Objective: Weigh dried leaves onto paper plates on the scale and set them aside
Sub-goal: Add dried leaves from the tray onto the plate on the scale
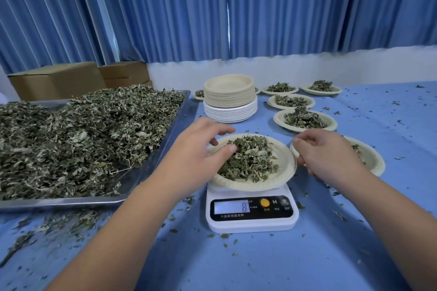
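Note:
A paper plate (281, 156) heaped with dried leaves (250, 160) sits on the white digital scale (251, 214), whose display reads 8. My left hand (196, 151) hovers over the plate's left rim with its fingers loosely spread and the thumb touching the leaves. My right hand (328, 156) is at the plate's right rim, with thumb and curled fingers pinching the edge. A large metal tray (151, 172) piled with loose dried leaves (78, 134) lies to the left.
A stack of empty paper plates (229, 99) stands behind the scale. Several filled plates (305, 120) sit in a row at the back right, and another plate (371, 160) lies partly under my right hand. Cardboard boxes (56, 80) are at the back left. Leaf crumbs litter the blue cloth.

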